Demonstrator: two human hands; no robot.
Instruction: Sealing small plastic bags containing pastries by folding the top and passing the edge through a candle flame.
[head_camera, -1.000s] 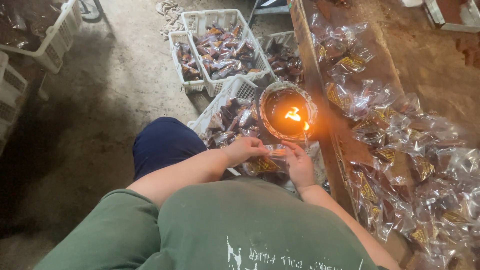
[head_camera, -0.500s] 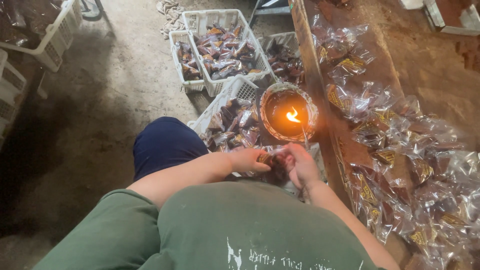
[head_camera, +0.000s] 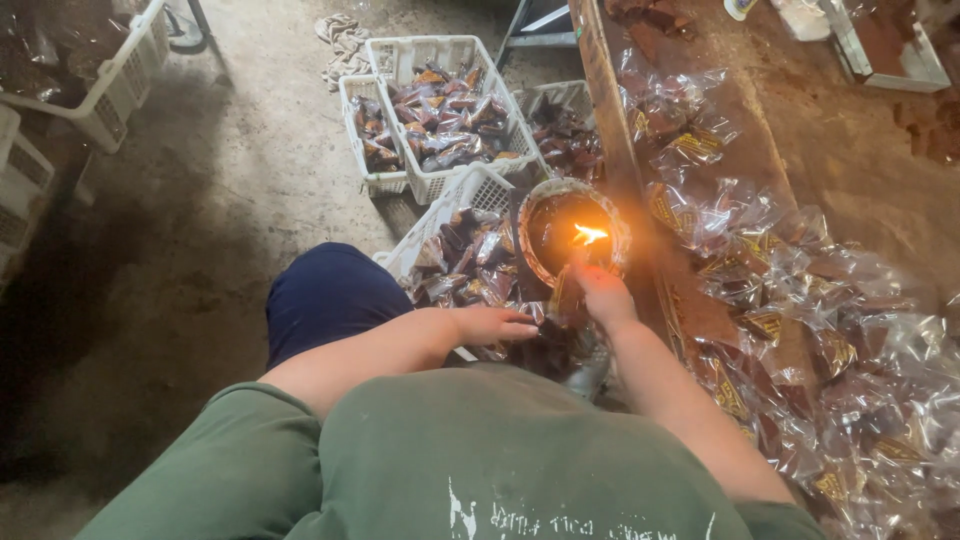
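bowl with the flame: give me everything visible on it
The bowl is round and shallow, with a pale, worn rim and a dark brown inside. A small orange flame burns right of its centre, glowing onto the wooden table edge. It sits upright between a white basket of wrapped packets and the table. The right hand holds a packet at its near rim; contact unclear.

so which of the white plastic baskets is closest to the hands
The white plastic basket tilted against the knee, directly beside the left hand; the other baskets sit farther up the floor.

Dim scene, warm glow from the flame (head_camera: 590, 235), glare on wrappers (head_camera: 800, 300), dark shadowed left edge
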